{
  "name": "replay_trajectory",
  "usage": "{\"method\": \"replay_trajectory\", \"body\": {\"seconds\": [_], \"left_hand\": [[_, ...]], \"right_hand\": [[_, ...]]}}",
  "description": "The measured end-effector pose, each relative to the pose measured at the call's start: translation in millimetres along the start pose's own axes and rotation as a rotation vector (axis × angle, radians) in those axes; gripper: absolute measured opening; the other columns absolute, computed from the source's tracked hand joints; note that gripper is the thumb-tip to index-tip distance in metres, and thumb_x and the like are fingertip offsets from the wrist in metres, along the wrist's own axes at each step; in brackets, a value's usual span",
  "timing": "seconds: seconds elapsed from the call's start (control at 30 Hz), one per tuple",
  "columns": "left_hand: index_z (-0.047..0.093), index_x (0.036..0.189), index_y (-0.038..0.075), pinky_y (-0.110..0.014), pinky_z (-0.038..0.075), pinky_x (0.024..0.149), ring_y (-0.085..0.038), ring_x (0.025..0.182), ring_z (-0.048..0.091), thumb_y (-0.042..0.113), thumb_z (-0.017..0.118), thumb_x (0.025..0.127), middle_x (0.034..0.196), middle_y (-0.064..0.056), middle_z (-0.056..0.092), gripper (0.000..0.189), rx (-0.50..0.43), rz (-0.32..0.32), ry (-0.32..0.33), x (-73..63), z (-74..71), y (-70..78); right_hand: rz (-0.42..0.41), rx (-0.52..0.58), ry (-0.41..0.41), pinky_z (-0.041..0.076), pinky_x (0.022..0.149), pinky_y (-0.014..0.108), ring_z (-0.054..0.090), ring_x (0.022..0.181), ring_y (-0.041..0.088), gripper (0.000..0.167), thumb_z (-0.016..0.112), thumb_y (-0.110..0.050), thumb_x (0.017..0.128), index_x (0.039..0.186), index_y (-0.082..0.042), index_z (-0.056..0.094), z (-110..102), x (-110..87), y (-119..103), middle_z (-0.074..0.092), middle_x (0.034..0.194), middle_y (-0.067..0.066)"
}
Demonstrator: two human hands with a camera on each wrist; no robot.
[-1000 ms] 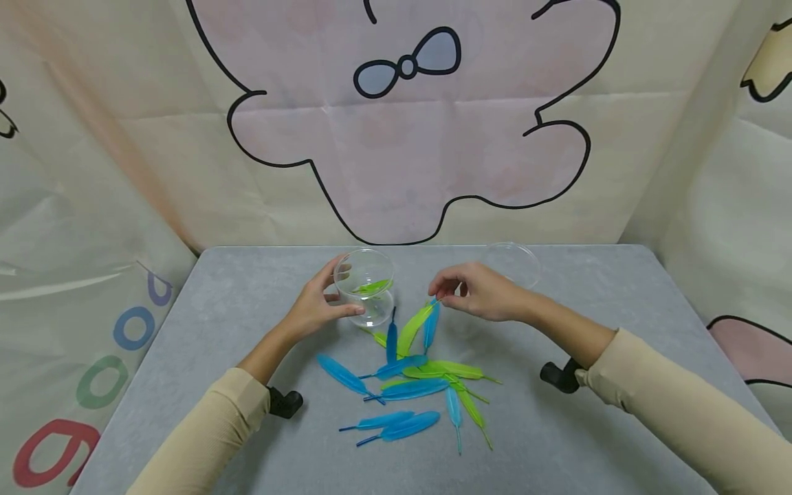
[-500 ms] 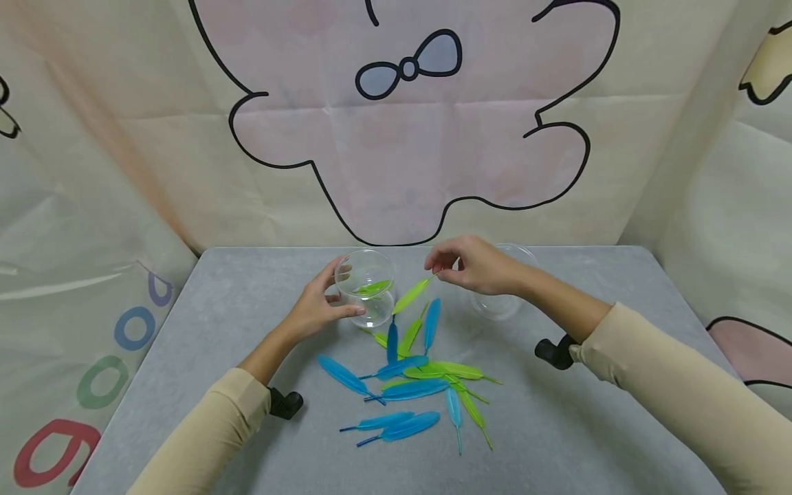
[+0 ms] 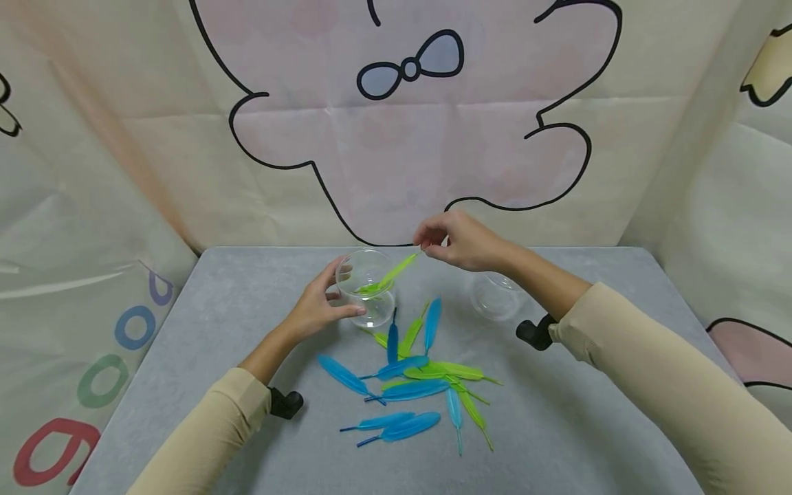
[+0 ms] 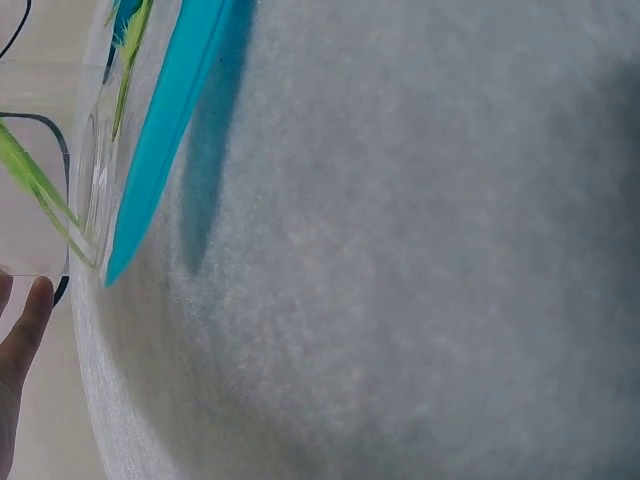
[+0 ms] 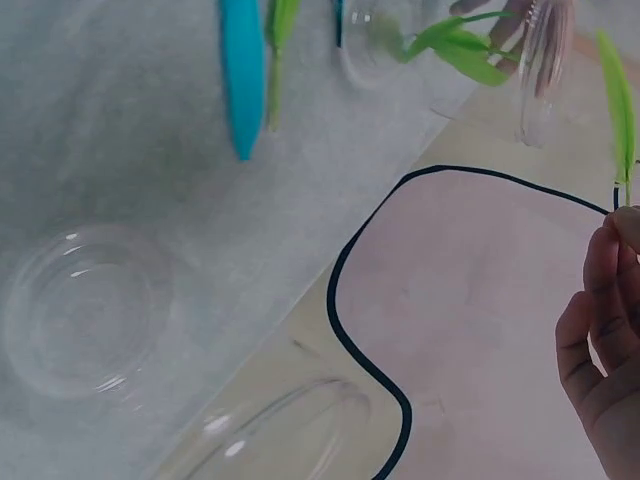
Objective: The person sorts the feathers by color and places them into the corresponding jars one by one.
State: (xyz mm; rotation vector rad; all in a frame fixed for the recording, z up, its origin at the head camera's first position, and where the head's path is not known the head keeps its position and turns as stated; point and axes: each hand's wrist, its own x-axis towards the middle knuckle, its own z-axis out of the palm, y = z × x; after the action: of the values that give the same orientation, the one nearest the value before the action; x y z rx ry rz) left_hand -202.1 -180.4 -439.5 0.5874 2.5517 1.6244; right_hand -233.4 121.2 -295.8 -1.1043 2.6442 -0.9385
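Note:
My left hand (image 3: 312, 306) grips the side of a clear cup (image 3: 373, 316), fingers behind it and thumb in front. Green feathers (image 4: 30, 170) show inside the cup in the left wrist view. Above and right of its rim, my right hand (image 3: 460, 242) pinches a green feather (image 5: 617, 105) by the quill. The feather's vane slants down to the left and overlaps the cup's mouth in the head view. Below both hands lies a loose pile of blue feathers (image 3: 411, 427) and green feathers (image 3: 473, 410) on the grey table (image 3: 260, 289).
A second clear cup (image 3: 491, 299) stands to the right, partly behind my right forearm. Printed cloth (image 3: 396, 151) hangs right behind the table's far edge, with more cloth at both sides. Black wrist mounts (image 3: 286, 404) stick out from the cuffs.
My right hand has lifted a green feather from the top of the pile, carrying it up and left to the cup's mouth. My left hand and its cup have stayed in place.

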Motion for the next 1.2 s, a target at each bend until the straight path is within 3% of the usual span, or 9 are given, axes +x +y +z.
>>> {"method": "replay_trajectory", "body": {"seconds": [0.4,0.7,1.2], "left_hand": [[0.026,0.157,0.013,-0.056,0.044,0.103,-0.040,0.137,0.041,0.011,0.087,0.077,0.149,-0.022,0.043,0.101,-0.038,0.013,-0.003,0.7,0.1,-0.9],[0.028,0.155,0.005,-0.056,0.045,0.102,-0.041,0.135,0.043,0.006,0.084,0.079,0.146,-0.023,0.045,0.094,-0.034,0.016,-0.018,-7.3,-3.3,32.1],[0.027,0.156,0.007,-0.056,0.044,0.103,-0.041,0.135,0.042,0.009,0.084,0.081,0.147,-0.022,0.045,0.094,-0.012,-0.016,-0.016,-8.9,-3.0,38.5]], "right_hand": [[0.041,0.014,-0.002,0.054,0.083,0.037,0.063,0.085,0.020,0.013,0.063,0.002,0.092,0.101,-0.003,0.072,12,24.1,-6,0.071,0.093,0.006],[0.022,-0.017,-0.027,0.053,0.081,0.034,0.061,0.085,0.020,0.011,0.065,0.000,0.092,0.099,-0.004,0.072,28,33.5,-6,0.069,0.089,0.004],[0.023,-0.034,-0.091,0.055,0.083,0.033,0.065,0.087,0.019,0.014,0.068,-0.004,0.092,0.105,-0.005,0.071,37,29.1,-6,0.071,0.094,0.004]]}}
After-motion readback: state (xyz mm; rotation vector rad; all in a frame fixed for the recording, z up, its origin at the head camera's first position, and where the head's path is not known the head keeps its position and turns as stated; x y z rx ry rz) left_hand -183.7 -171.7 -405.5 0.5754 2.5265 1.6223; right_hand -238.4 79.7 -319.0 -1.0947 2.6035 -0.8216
